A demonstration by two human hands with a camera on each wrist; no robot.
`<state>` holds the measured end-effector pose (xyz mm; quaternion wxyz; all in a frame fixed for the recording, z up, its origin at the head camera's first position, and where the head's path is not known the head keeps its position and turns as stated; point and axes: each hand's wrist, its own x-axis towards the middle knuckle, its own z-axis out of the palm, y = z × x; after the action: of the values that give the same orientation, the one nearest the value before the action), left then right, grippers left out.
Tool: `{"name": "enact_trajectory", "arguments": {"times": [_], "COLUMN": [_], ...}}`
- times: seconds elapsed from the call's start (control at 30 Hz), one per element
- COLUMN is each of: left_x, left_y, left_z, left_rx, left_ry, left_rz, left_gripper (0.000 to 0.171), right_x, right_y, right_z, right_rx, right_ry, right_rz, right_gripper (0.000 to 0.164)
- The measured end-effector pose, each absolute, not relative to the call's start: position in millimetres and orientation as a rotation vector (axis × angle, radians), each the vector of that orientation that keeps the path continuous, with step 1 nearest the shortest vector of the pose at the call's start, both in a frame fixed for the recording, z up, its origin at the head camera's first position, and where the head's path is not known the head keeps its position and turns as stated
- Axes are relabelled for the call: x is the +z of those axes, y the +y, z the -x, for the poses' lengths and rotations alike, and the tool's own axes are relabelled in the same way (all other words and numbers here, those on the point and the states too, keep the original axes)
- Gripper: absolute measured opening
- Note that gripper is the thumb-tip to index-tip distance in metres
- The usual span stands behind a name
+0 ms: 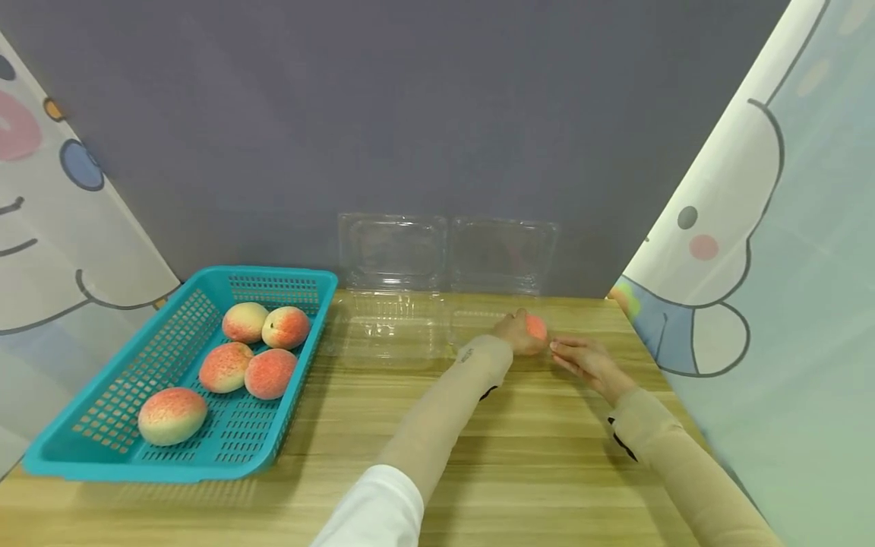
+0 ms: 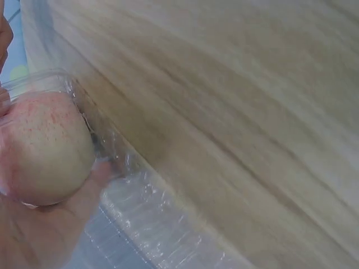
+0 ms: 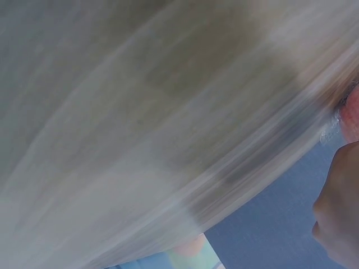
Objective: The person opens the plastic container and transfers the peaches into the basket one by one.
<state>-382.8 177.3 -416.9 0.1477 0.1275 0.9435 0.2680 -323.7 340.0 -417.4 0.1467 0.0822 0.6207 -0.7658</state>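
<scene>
My left hand (image 1: 516, 333) grips a peach (image 1: 536, 327) inside the right clear plastic container (image 1: 472, 323). The left wrist view shows this pale and pink peach (image 2: 50, 148) against my palm, close to the container's wall. At the right end of that container my right hand (image 1: 588, 361) pinches the rim between thumb and fingers. Only part of my right hand (image 3: 339, 207) shows in the right wrist view, beside a sliver of the peach (image 3: 350, 117).
A teal basket (image 1: 263, 456) on the left holds several peaches (image 1: 172, 415). Another clear container (image 1: 383, 334) stands left of the first. Both raised lids (image 1: 393, 251) lean near the grey backdrop (image 1: 424, 114). Patterned cloth walls flank the wooden table (image 1: 519, 471).
</scene>
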Motion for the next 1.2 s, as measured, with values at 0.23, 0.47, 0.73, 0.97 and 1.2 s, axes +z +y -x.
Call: {"name": "enact_trajectory", "arguments": {"times": [0.23, 0.47, 0.73, 0.97, 1.2], "left_x": [-413.6, -410.4, -410.9, -410.5, -397.0], "left_y": [174.0, 171.3, 168.5, 164.6, 154.7], "left_z": [380.3, 379.2, 379.4, 382.8, 379.8], "left_rx": [0.777, 0.793, 0.802, 0.808, 0.766], "left_ry": [2.706, 2.693, 2.725, 2.719, 2.741], "left_rz": [-0.397, -0.382, -0.356, -0.382, -0.479], "left_gripper": [0.083, 0.083, 0.082, 0.082, 0.08], "right_x": [-415.6, -415.8, -417.2, -416.4, -416.7], "right_y": [336.9, 336.6, 336.0, 337.4, 337.9], "right_z": [321.3, 321.4, 321.6, 320.0, 320.4], "right_rx": [-2.23, -2.225, -2.182, -2.21, -2.206], "right_ry": [1.768, 1.78, 1.827, 1.794, 1.802], "right_rz": [-0.245, -0.233, -0.272, -0.263, -0.268], "right_gripper": [0.01, 0.012, 0.052, 0.047, 0.035]}}
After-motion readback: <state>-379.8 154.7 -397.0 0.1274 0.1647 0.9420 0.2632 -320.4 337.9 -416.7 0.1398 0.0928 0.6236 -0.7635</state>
